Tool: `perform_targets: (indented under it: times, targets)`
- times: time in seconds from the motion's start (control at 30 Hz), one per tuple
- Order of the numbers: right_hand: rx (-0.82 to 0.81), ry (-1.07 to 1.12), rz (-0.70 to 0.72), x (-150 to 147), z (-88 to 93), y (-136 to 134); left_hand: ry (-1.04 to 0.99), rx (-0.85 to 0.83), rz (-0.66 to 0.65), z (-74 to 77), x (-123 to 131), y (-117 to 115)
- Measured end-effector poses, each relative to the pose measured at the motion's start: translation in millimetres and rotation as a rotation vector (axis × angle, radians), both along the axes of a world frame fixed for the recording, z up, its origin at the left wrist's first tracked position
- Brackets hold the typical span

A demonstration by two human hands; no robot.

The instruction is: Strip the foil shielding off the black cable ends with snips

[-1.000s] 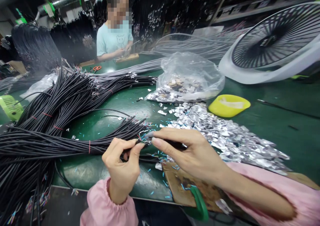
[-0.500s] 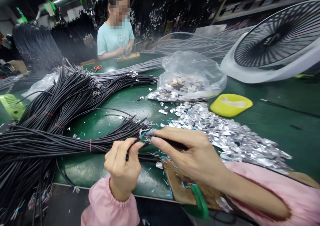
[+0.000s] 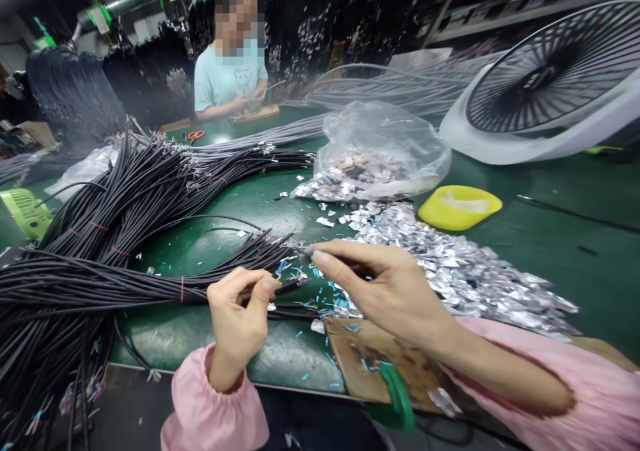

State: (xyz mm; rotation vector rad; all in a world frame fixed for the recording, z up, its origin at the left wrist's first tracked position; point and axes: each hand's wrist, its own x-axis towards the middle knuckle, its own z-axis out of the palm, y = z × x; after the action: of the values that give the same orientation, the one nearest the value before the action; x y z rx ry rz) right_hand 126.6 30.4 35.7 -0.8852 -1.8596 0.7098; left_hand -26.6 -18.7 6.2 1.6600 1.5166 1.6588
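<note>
My left hand pinches a thin black cable near its stripped end, where small coloured wires stick out. My right hand is closed in a pinch at that tip, thumb and forefinger pressed together on the wire ends. Both hands hover over the green table near its front edge. A big bundle of black cables, tied with red bands, fans out to the left. Both my sleeves are pink.
A heap of silver foil scraps lies right of my hands, with a clear plastic bag and a yellow dish behind. A brown board with a green clip sits below. A fan stands far right; another person works opposite.
Both hands have lifted slightly and moved a little apart, the right hand drawing away from the cable tip. The cable end now shows between them.
</note>
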Motion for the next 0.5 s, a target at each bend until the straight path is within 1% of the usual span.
perform_targets:
  times: [0.07, 0.13, 0.2, 0.3, 0.4, 0.5]
  targets:
    - [0.006, -0.004, 0.026, 0.5, 2.1, 1.1, 0.062, 0.051, 0.025, -1.7, 2.5, -0.2]
    - [0.075, -0.040, 0.082, 0.2, 3.5, 2.0, 0.129, 0.092, 0.023, -3.7, 4.3, -0.2]
    - [0.149, -0.084, 0.103, -0.3, 3.0, 3.3, 0.168, 0.114, 0.022, -5.3, 5.1, 0.2]
    - [0.224, -0.124, 0.108, -0.4, -1.6, 6.1, 0.190, 0.122, 0.042, -6.5, 5.4, 0.6]
    - [0.280, -0.126, 0.150, -0.3, -7.9, 9.2, 0.218, 0.109, 0.054, -7.1, 6.4, 0.1]
    - [0.293, -0.116, 0.173, -0.7, -11.7, 11.4, 0.255, 0.080, 0.043, -7.3, 6.9, -0.2]
